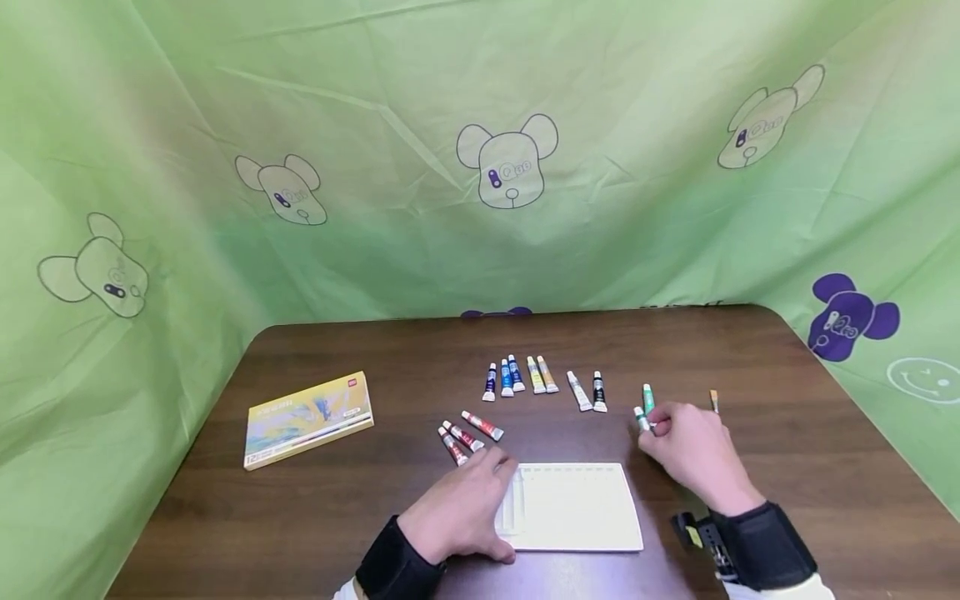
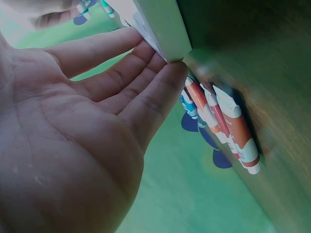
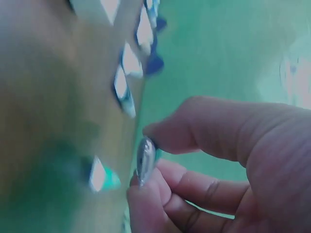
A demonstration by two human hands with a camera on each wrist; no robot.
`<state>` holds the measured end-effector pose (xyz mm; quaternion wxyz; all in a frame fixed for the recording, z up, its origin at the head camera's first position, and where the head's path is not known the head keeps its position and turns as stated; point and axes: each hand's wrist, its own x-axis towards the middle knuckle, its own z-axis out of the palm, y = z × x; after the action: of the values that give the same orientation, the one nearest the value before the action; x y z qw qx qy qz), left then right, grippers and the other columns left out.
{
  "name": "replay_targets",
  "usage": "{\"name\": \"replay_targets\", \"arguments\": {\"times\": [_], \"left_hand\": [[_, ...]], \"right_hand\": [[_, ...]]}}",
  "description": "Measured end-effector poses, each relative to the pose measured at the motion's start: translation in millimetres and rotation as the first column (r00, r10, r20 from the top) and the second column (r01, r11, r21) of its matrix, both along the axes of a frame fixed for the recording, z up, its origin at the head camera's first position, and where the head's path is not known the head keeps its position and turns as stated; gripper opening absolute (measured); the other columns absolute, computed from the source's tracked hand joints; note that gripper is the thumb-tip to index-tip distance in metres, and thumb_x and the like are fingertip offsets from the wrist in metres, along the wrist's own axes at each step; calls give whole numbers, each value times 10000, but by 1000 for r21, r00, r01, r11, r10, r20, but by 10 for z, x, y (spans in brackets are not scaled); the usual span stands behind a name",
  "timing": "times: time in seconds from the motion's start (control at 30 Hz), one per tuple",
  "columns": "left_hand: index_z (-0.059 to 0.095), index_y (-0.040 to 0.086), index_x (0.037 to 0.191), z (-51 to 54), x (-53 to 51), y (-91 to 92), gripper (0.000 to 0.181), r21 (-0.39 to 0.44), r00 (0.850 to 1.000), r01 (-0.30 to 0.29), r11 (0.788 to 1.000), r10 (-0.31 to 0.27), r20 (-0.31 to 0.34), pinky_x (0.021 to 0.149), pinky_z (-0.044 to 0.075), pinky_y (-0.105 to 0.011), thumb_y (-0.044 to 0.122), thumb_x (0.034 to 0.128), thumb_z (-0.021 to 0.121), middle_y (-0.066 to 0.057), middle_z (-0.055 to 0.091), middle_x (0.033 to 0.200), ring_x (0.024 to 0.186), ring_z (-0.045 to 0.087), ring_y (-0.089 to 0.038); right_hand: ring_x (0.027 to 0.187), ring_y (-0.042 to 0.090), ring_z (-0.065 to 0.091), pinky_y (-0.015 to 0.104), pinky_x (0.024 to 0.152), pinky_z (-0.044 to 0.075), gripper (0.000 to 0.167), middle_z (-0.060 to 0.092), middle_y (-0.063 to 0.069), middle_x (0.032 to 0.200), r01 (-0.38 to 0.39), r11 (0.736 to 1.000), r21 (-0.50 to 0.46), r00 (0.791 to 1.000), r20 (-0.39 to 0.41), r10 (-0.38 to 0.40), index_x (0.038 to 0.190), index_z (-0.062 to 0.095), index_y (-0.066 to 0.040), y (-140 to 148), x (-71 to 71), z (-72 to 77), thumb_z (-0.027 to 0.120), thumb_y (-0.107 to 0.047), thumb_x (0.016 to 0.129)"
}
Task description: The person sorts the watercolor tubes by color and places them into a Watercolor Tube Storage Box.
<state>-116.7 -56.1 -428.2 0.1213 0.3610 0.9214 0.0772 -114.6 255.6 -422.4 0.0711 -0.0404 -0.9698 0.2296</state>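
My right hand (image 1: 697, 454) pinches a paint tube with a dark green cap (image 1: 641, 418) between thumb and fingertips; its flat end (image 3: 146, 159) faces the right wrist camera. Beside those fingers lies a lighter green paint tube (image 1: 648, 397) on the table. At the left end of a white palette (image 1: 573, 508), my left hand (image 1: 461, 508) touches the edge with fairly straight fingers; the left wrist view has the fingertips against the palette's side (image 2: 167, 34). Several red and orange paint tubes (image 1: 483, 426) lie just beyond the left hand.
Blue tubes (image 1: 490, 383), yellow tubes (image 1: 536, 377), a white tube (image 1: 579, 392) and a black tube (image 1: 599, 393) lie farther back. On the left is a yellow paint box (image 1: 309, 421). A brush tip (image 1: 714, 400) shows past the right hand. Green cloth (image 1: 390, 250) hangs behind the brown table (image 1: 225, 533).
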Motion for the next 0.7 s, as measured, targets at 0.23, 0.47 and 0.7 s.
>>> {"name": "replay_targets", "arguments": {"times": [0.23, 0.47, 0.7], "left_hand": [[585, 60, 1453, -19, 3, 2, 997, 1, 1000, -3, 1000, 3, 14, 1077, 534, -324, 501, 653, 986, -46, 620, 1356, 1210, 569, -168], [579, 63, 1459, -15, 1, 9, 1005, 2, 1000, -12, 1000, 12, 26, 1074, 535, -326, 500, 652, 988, -45, 617, 1360, 1214, 567, -166], [579, 61, 1457, -15, 4, 9, 1001, 2, 1000, -11, 1000, 11, 19, 1078, 530, -319, 495, 653, 988, -44, 614, 1362, 1221, 565, -168]], "right_hand": [[707, 154, 658, 392, 637, 522, 182, 728, -5, 787, 1, 1000, -27, 998, 60, 1, 953, 767, -32, -340, 293, -97, 736, -127, 801], [689, 137, 616, 403, 634, 499, 194, 682, -22, 751, 11, 1000, 8, 1000, 22, -11, 964, 777, -22, -525, 472, -136, 745, -120, 801], [696, 179, 643, 458, 623, 542, 199, 672, -2, 743, 7, 999, 44, 997, -74, -3, 971, 772, 9, -621, 575, -184, 780, -100, 804]]}}
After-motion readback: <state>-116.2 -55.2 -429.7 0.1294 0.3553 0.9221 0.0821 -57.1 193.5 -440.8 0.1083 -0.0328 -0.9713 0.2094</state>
